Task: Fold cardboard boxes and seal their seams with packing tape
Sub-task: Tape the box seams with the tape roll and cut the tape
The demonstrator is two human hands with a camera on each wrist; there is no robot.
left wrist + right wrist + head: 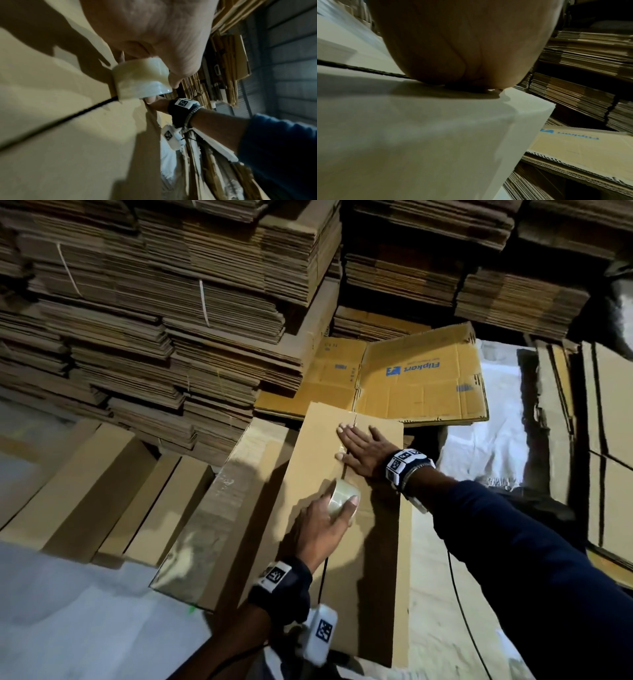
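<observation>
A long plain cardboard box (315, 460) lies in front of me with its two top flaps closed along a centre seam (72, 117). My left hand (329, 518) grips a roll of clear packing tape (342, 499) standing on the seam; the same roll (142, 82) fills the left wrist view. A strip of tape runs from the roll up the seam toward the far end. My right hand (359, 446) lies flat, fingers straight, pressing on the far end of the box over the tape. In the right wrist view the palm (462, 47) rests on the flap (419, 128).
Tall stacks of flattened cartons (154, 302) wall in the far side and left. An unfolded Flipkart carton (421, 374) lies just beyond the box. More long boxes (85, 487) lie at left, flat sheets (606, 446) stand at right, and white sacking (486, 446) covers the floor.
</observation>
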